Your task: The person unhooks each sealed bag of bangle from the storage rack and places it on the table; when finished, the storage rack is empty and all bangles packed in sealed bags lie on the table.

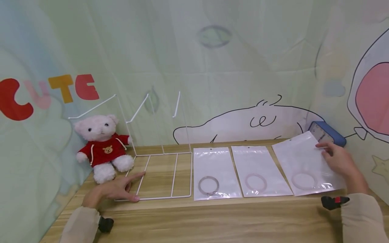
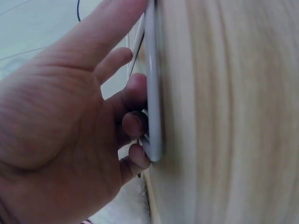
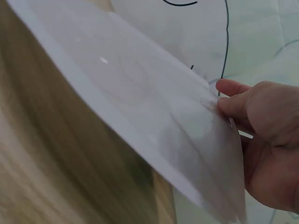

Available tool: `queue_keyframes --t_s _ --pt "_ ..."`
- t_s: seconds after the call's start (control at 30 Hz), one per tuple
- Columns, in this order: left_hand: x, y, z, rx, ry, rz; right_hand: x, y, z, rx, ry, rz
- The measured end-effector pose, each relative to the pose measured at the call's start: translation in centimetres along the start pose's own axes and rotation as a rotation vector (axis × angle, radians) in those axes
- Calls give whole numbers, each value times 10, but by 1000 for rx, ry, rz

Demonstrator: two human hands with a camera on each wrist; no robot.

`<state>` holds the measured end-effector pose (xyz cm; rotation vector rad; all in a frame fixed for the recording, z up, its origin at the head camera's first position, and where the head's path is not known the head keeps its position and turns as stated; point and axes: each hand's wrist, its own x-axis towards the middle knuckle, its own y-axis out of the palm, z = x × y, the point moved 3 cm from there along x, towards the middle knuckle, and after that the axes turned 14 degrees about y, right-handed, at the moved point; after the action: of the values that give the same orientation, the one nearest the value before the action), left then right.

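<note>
My left hand (image 1: pixel 117 187) rests at the left front corner of a white wire display rack (image 1: pixel 182 196), with the thumb on its front bar and the index finger reaching a crossbar. Fingertips lie at the rack's bar in the left wrist view. My right hand (image 1: pixel 340 162) pinches the right edge of a white plastic zip bag (image 3: pixel 154 102) between thumb and fingers; the bag is tilted, its right side raised. A pale pink bangle (image 1: pixel 293 182) shows through it. To its left lie a middle bag (image 1: pixel 250 158) with a pinkish bangle and another bag (image 1: pixel 212 162) with a greyish bangle.
A plush bear (image 1: pixel 103 145) in a red hoodie sits left of the rack, beside its upright wires with angled arms (image 1: pixel 138 108). A blue box-like device (image 1: pixel 331 133) stands behind the right bag. A printed curtain (image 1: pixel 243 84) hangs behind the wooden table (image 1: pixel 212 222).
</note>
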<state>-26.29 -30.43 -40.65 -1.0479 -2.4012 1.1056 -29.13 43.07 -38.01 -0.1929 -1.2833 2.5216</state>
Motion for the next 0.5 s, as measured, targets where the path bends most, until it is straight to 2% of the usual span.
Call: queue_keyframes --t_s 0.27,0.5 --pt "3 0 1 28 -13 -3 3 12 -11 -22 69 12" --pt "6 1 1 6 -24 11 0 16 -24 -25 124 52"
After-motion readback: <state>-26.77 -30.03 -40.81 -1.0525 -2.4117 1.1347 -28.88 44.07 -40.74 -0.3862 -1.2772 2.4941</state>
